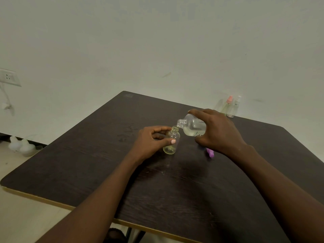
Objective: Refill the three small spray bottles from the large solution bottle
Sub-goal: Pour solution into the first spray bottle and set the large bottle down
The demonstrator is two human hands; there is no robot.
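My left hand (150,142) grips a small clear bottle (172,142) with no cap, standing upright on the dark table (87,163). A little yellowish liquid sits at its bottom. My right hand (217,132) holds the large clear solution bottle (192,126) tipped on its side, its open neck touching the small bottle's mouth. Pale liquid lies in the lower side of the large bottle. A purple spray cap (210,152) lies on the table under my right wrist. Two more small spray bottles, one with a pink top (227,106) and one with a white top (235,107), stand at the table's far right edge.
The wall runs close behind the table's far edge. On the floor to the left stand whitish plastic containers (22,146). A wall socket (8,77) with a hanging cord is at the far left. The table's front edge runs diagonally below my forearms.
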